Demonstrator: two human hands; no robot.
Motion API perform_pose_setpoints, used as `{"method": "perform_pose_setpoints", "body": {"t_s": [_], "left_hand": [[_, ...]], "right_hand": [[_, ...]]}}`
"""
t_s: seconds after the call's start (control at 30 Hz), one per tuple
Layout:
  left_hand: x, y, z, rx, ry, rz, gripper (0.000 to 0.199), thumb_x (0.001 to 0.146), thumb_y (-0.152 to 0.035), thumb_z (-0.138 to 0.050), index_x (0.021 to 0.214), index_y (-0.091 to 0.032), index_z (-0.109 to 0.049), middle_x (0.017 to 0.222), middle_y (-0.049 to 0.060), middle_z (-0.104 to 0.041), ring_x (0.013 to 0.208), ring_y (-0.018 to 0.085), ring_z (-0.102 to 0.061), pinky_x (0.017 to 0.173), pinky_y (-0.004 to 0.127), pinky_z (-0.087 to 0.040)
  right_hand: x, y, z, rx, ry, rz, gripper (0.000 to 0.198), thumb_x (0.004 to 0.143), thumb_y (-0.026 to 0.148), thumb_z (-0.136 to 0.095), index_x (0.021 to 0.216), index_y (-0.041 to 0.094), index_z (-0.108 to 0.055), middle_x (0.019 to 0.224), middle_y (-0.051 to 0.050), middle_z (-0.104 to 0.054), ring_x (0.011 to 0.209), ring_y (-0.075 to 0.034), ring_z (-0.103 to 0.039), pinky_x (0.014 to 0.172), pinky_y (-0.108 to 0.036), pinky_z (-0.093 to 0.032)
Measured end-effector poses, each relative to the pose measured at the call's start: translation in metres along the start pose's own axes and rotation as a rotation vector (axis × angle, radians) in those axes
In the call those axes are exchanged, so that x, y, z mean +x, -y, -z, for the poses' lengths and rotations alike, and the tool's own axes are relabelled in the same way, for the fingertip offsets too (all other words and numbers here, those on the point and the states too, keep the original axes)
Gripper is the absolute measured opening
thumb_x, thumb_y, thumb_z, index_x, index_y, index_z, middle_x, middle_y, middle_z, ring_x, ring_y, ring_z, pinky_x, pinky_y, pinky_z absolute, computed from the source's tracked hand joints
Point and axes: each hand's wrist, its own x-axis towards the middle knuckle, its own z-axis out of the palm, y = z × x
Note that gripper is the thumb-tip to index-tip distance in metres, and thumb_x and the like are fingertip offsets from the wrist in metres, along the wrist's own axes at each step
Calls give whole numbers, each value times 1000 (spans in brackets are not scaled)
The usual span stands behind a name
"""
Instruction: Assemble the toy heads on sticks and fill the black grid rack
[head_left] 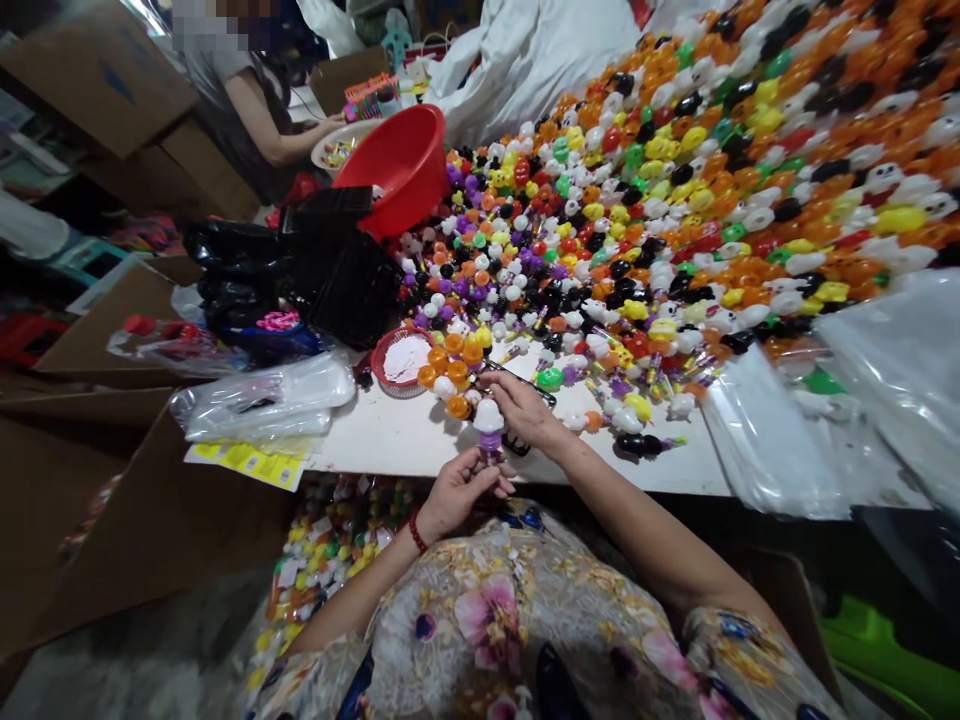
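Note:
My left hand (465,490) is closed around the lower end of a small plastic toy (489,425) with a white rounded top and a purple ribbed part. It is held upright just over the table's front edge. My right hand (525,410) is above and to the right of it, fingers stretched out toward the left. Its fingertips are close to the white top and to a cluster of orange and white pumpkin-like pieces (454,375). Whether they touch anything I cannot tell. A black-edged object (516,443) is partly hidden under the right hand.
A huge heap of colourful plastic toys (585,230) covers the white table (390,440). Left of my hands are a small red basket (382,362) and clear plastic bags (262,400). More bags (772,440) lie right. Behind, a person (247,110) works near a red basin (427,150).

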Motion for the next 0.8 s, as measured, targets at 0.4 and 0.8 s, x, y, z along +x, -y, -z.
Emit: {"method": "perform_pose_setpoints", "body": {"t_s": [0.4,0.8], "left_hand": [[19,9,-12,-15,80,21,53,82,-61,-65,107,-15,-61,83,6,-71,75,17,-69,76,31,-57],[44,-26,-18,1739,188,-417,32,93,-8,-43,122,-14,-55,120,15,-62,105,23,-59,89,38,-51]], "right_hand": [[-67,-3,16,100,54,-56,32,79,52,-70,83,21,-74,92,-5,-69,86,-19,-63,79,-33,-51],[-80,-10,46,287,-298,-259,46,67,62,-74,77,18,-68,57,6,-48,53,-10,-40,52,-25,-37]]}}
